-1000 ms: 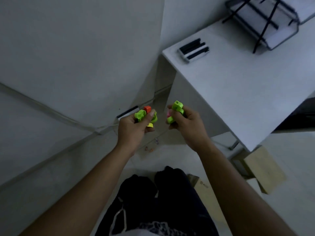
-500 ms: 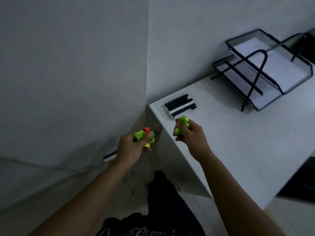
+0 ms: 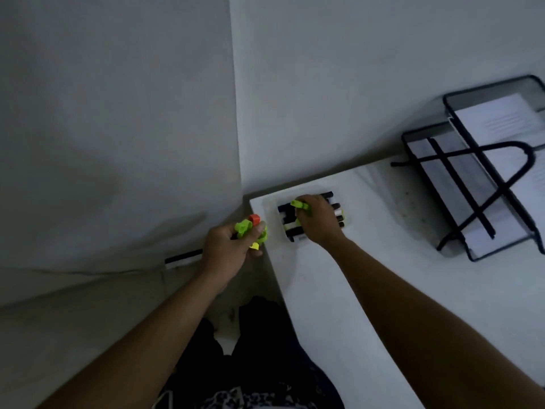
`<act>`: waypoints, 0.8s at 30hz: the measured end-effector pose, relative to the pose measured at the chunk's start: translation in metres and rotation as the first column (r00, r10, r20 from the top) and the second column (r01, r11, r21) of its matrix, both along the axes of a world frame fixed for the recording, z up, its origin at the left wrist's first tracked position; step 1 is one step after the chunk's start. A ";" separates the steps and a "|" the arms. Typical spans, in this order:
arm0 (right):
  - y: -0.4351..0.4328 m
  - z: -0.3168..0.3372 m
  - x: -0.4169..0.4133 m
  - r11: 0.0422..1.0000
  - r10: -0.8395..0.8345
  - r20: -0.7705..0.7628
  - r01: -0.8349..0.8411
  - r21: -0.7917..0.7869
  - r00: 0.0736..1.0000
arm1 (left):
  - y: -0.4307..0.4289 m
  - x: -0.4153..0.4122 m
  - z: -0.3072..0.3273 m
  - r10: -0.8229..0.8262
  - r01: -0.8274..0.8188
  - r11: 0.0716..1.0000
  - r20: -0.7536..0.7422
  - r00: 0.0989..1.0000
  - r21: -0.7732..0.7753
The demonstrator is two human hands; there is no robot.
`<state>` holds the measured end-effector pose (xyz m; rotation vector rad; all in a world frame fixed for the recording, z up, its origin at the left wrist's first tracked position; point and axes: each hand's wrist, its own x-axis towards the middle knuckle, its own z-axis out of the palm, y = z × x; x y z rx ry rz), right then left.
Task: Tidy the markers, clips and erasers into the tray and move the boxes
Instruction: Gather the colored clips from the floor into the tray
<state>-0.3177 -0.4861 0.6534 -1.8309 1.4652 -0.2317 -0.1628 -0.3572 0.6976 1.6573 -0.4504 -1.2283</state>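
A small white tray [image 3: 272,205] sits at the near-left corner of the white table [image 3: 383,290], holding several black markers [image 3: 287,208] side by side. My right hand [image 3: 317,221] hovers over the tray, closed around green clips [image 3: 300,205] that poke out above my fingers. My left hand [image 3: 233,249] stays off the table's left edge, gripping a bunch of green clips [image 3: 243,227] with one orange clip [image 3: 254,219] on top. Part of the tray and markers is hidden under my right hand.
A black wire two-tier paper tray [image 3: 483,172] with white sheets stands at the back right of the table. Walls meet in a corner just behind the tray. A black-and-white object [image 3: 182,258] lies by the wall on the floor, left of my left hand.
My right hand has moved forward from the table's edge to above the marker tray, still holding its clips. The view has swung toward the table; my left hand keeps its clips.
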 end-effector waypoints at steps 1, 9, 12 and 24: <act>-0.003 -0.005 0.002 1.000 0.017 -0.001 -0.017 0.013 1.000 | -0.003 0.000 -0.002 0.004 -0.004 1.000 0.012 1.000 0.011; -0.009 -0.004 -0.011 0.985 -0.109 0.161 0.086 0.147 0.981 | -0.009 -0.006 -0.009 -0.041 0.035 0.996 0.071 0.997 0.086; -0.009 -0.001 -0.022 0.987 -0.119 0.139 0.102 0.126 0.983 | -0.009 -0.007 -0.010 -0.038 0.032 0.996 0.063 0.997 0.088; 0.000 -0.007 -0.016 0.992 -0.101 0.257 0.077 0.104 0.961 | -0.005 -0.013 -0.009 -0.053 0.044 0.993 0.083 0.995 0.108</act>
